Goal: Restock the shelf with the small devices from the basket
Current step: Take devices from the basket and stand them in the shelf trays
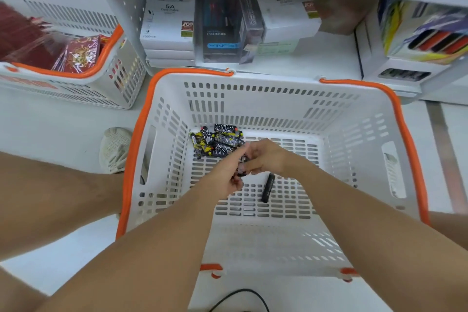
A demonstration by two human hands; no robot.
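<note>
A white basket with an orange rim (141,119) stands on the floor in front of the low shelf (304,63). Several small black-and-yellow patterned devices (215,140) lie heaped in its far left corner. One plain black device (268,187) lies alone on the basket floor. Both my hands meet above the basket floor. My left hand (231,180) and my right hand (266,157) together pinch a small patterned device (241,166) between their fingers. Much of that device is hidden by the fingers.
A second white and orange basket (111,68) holding red packets sits to the left. The shelf carries boxed cables and chargers (168,20). A box of coloured items (430,40) is at the right. A light shoe (115,149) stands left of the basket.
</note>
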